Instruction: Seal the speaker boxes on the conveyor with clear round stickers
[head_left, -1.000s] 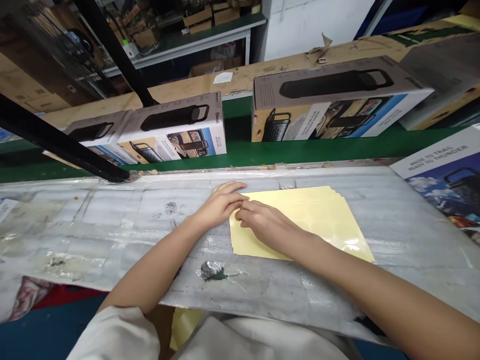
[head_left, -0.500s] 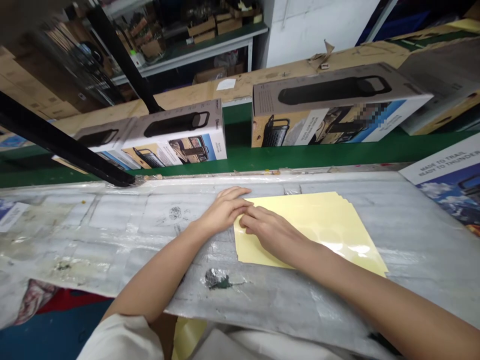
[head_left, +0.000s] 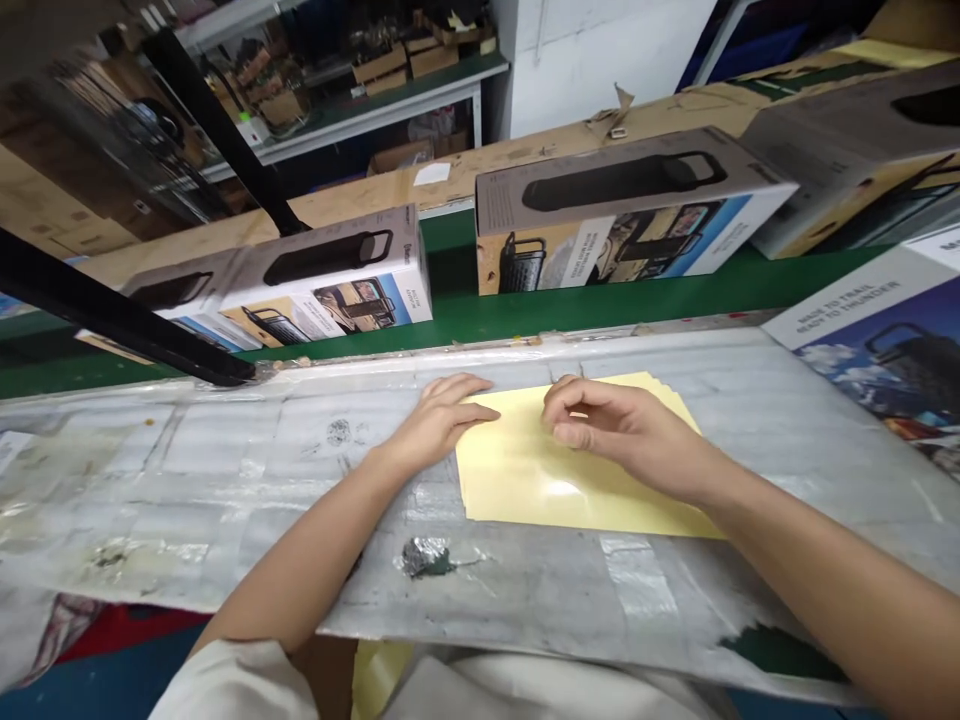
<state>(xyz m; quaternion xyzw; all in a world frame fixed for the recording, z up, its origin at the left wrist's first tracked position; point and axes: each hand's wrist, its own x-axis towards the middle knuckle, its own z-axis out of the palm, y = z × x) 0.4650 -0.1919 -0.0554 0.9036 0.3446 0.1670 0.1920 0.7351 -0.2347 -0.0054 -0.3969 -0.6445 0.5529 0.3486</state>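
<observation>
Left hand [head_left: 442, 420] lies flat on the glossy pale-yellow sheets [head_left: 517, 480], right hand [head_left: 622, 425] curls apart, grip unclear, over the crinkled plastic-wrapped bench [head_left: 187, 480]!

The right hand [head_left: 622, 425] has moved away from the left hand [head_left: 439, 425] across yellow sheets [head_left: 525, 480].

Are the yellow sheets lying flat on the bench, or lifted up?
Lying flat: the yellow sheets rest on the plastic-covered bench, their lower edge down, with the left hand resting at their edge.
</observation>
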